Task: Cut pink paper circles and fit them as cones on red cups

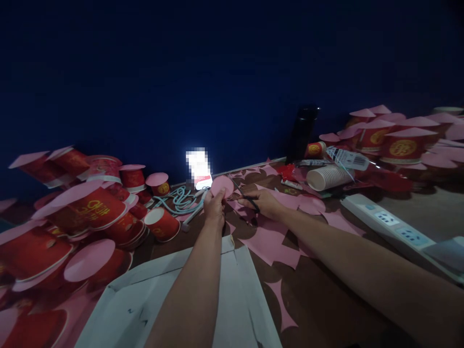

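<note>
My left hand (215, 209) pinches a small round disc of pink paper (222, 185), held up over the table. Just to its right, my right hand (264, 203) is closed round the dark handles of a pair of scissors (253, 202). The blades point up and left toward the disc's edge; whether they touch the paper I cannot tell. Pink paper offcuts (270, 244) with curved cut edges lie under and around both hands. A red paper cup (162, 224) rests tilted to the left of my left hand.
Red cups topped with pink discs (90, 205) crowd the left side, and more cups (403, 145) stand at the right. A lit phone (198, 166), a coiled cable (179, 200), a dark bottle (302, 133), stacked paper cups (328, 178), a power strip (393, 227) and white cardboard (145, 285) surround the hands.
</note>
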`<state>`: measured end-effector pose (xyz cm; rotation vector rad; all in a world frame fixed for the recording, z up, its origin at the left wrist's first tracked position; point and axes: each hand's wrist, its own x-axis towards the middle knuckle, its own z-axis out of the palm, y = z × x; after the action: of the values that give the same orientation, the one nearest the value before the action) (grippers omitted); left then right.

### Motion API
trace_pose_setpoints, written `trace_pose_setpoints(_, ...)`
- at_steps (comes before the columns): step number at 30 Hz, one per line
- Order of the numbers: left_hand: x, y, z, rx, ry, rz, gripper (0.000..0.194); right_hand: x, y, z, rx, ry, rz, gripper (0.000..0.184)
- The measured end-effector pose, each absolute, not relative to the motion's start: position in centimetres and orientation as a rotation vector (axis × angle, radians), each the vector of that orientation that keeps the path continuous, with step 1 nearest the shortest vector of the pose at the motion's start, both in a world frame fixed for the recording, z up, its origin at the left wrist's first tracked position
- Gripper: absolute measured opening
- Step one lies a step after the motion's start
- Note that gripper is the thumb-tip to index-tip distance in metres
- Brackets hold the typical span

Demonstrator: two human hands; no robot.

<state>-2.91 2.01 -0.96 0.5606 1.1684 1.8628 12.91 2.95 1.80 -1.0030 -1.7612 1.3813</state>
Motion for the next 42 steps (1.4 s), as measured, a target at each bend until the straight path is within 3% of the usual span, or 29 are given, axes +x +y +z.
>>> trace_pose_setpoints(30,-2.80,1.86,-0.72,0.544,1.165,1.872,0.042,12.92,3.34,1.10,-0.969,-1.782,1.299,0.047)
trace_pose_setpoints(42,-3.00,1.83,-0.72,0.544,1.173,1.847,0.037,12.79,3.20,1.12,-0.979,-1.687,1.424,0.048)
